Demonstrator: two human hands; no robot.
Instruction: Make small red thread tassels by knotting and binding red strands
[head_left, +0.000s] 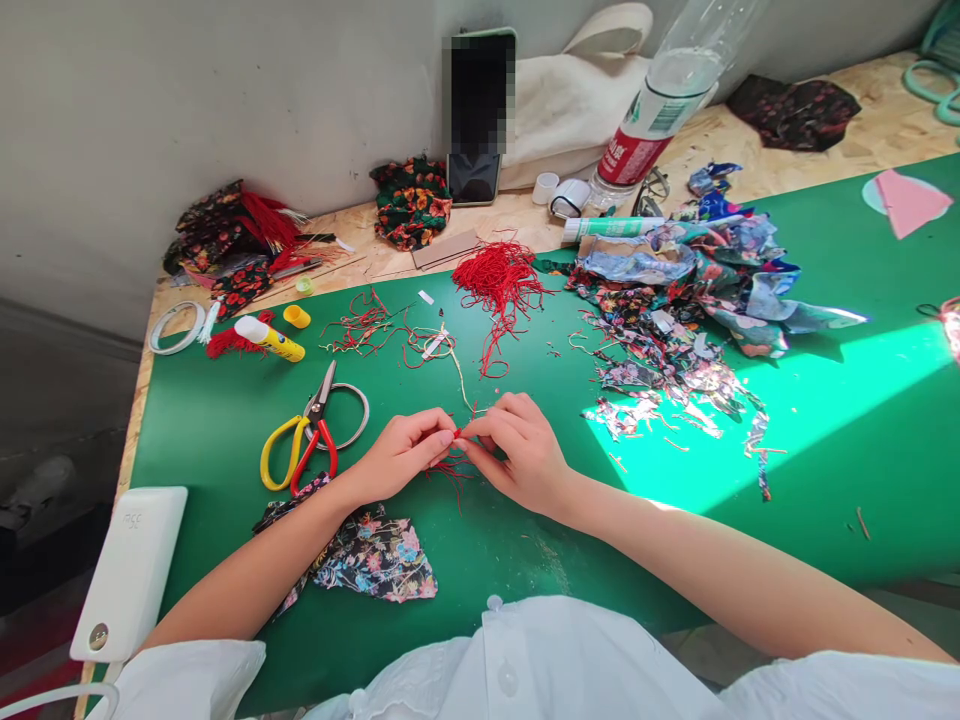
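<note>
- Red threads [457,434], held between the fingertips of both hands above the green mat [525,560], to the right of the scissors [309,418].
- White power bank [131,575], lying below and left of the scissors, with a white cable [67,689] at its lower end.
- Tape roll [176,350], flat, above and left of the scissors.
- Dark floral bundle [206,240] with a red tassel [270,222], farther above and left of the scissors.
- Glue stick [270,338], uncapped, on its side, just above and left of the scissors; yellow cap [297,317] near it.
- Grey ring [366,410], partly under the scissors, showing on their right.
- Loose strands [364,325], red and cream, above and right of the scissors.
- Black floral cloth [375,560], below and right of the scissors, partly behind the left forearm [277,545].
- Left hand [412,448], right of the scissors, thumb and fingertips in a narrow pinch on the red threads.
- Phone [480,120], upright, well above and right of the scissors.
- Red thread pile [502,280], above and right of the scissors.
- Right hand [521,450], farther right of the scissors, thumb and forefinger pinched narrowly on the same threads; exact contact too small to tell.
- Plastic bottle [637,145], tall, well above and right of the scissors.
- Fabric scraps [675,330], heaped well right of the scissors.
- Pink piece [911,205], farthest right of the scissors.
</note>
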